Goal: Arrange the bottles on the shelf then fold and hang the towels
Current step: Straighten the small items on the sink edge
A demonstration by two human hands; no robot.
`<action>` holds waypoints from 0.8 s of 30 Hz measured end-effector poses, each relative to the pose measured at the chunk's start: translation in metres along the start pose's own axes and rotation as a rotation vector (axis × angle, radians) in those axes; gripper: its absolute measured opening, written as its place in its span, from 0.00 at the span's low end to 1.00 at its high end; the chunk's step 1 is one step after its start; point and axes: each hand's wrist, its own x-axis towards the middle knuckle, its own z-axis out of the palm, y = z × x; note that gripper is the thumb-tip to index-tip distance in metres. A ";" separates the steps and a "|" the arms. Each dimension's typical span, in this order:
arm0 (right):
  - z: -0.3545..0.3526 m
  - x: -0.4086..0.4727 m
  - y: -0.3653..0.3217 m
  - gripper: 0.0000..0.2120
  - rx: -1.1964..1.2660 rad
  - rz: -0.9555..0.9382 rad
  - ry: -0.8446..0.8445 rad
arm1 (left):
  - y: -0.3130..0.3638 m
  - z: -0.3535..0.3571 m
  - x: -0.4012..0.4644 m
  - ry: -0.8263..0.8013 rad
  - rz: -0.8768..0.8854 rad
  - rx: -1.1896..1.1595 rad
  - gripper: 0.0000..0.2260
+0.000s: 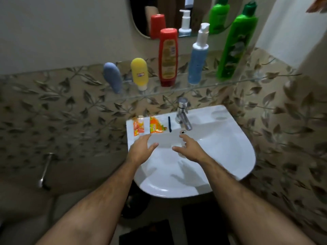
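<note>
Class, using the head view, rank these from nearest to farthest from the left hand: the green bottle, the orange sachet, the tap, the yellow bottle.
From the left hand:
1. Orange sachet, on the sink ledge just above it.
2. Tap, to the right.
3. Yellow bottle, on the shelf above.
4. Green bottle, at the shelf's far right.

bare forearms (99,200), no sleeves, hairy

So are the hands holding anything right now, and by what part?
Nothing is held. The left hand and right hand hover open over the sink, fingers spread, touching none of the bottles.
</note>
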 end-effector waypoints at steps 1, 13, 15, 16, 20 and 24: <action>0.007 0.010 -0.007 0.36 0.026 0.004 -0.015 | -0.012 -0.005 0.004 0.013 -0.034 -0.007 0.25; 0.044 0.102 -0.040 0.29 0.159 0.289 0.274 | -0.069 -0.019 0.083 0.187 -0.326 -0.117 0.21; 0.048 0.116 -0.041 0.31 0.203 0.356 0.288 | -0.067 -0.017 0.093 0.185 -0.357 -0.134 0.20; 0.049 0.122 -0.041 0.33 0.228 0.384 0.289 | -0.065 -0.015 0.098 0.181 -0.367 -0.144 0.19; 0.057 0.144 -0.040 0.35 0.322 0.481 0.279 | -0.061 -0.007 0.114 0.133 -0.416 -0.010 0.19; 0.060 0.151 -0.037 0.26 0.471 0.518 0.260 | -0.056 -0.003 0.121 0.120 -0.494 0.111 0.19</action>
